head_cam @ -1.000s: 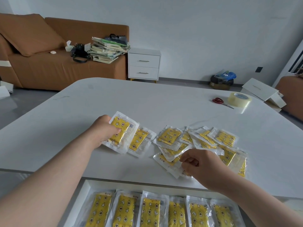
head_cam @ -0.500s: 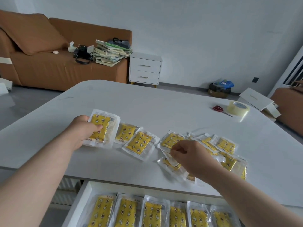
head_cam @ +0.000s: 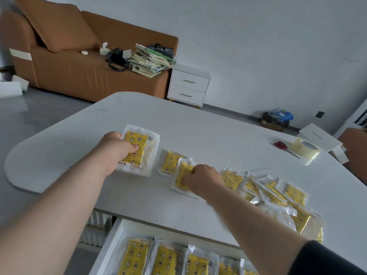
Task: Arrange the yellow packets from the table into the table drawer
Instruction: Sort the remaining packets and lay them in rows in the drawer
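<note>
My left hand (head_cam: 117,150) grips a small stack of yellow packets (head_cam: 142,147) in clear wrappers, held just above the white table (head_cam: 198,128). My right hand (head_cam: 202,178) lies over a single yellow packet (head_cam: 181,174) on the table, fingers curled on it. Another packet (head_cam: 169,161) lies just behind that one. To the right, a loose pile of several yellow packets (head_cam: 278,195) spreads over the table. Below the table's front edge the open drawer (head_cam: 111,243) holds a row of yellow packets (head_cam: 164,259).
Red scissors (head_cam: 282,145) and a roll of clear tape (head_cam: 304,148) lie at the table's far right. Behind the table are a brown sofa (head_cam: 79,72) with a stack of books (head_cam: 152,60) and a white nightstand (head_cam: 188,86).
My left hand has lifted its packets further left and away. My right hand has left the pile and moved left onto a single packet. The view has tilted.
</note>
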Motion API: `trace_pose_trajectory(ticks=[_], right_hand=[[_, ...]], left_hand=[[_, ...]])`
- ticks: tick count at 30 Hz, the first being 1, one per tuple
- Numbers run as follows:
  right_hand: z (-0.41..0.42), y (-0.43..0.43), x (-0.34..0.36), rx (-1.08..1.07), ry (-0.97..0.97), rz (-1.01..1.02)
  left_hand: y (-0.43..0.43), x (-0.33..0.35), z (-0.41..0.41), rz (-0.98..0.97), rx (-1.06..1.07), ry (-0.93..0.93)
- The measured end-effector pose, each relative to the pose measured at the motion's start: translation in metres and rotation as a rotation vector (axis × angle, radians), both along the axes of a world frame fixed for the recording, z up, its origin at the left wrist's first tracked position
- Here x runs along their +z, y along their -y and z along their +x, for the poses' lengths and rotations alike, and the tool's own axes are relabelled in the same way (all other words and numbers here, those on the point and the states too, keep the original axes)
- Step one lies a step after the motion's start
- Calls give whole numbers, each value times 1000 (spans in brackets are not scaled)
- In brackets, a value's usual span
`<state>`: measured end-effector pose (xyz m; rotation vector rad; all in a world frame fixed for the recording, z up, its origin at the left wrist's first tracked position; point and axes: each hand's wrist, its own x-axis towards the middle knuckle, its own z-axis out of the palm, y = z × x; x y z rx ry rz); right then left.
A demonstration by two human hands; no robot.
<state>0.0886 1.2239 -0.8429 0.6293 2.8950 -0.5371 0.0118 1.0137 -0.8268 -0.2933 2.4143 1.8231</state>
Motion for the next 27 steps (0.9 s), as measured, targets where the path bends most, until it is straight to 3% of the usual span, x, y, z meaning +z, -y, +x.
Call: trace_pose_trajectory(ticks=[7, 12, 17, 22, 27], right_hand=[[-10, 11, -6, 60, -13, 115], [-21, 15, -2, -84, -57, 10], [-39, 19, 3, -167, -173, -281], [-62, 25, 4, -242, -205, -369], [-79, 40, 12, -234, -82, -233]], left_hand=[[5, -8, -3, 15, 16, 25], [6, -12, -8, 15, 35, 34], [10, -15, -12, 39, 62, 33], [13, -15, -14, 83, 130, 43], [18, -16, -18, 95, 169, 60]])
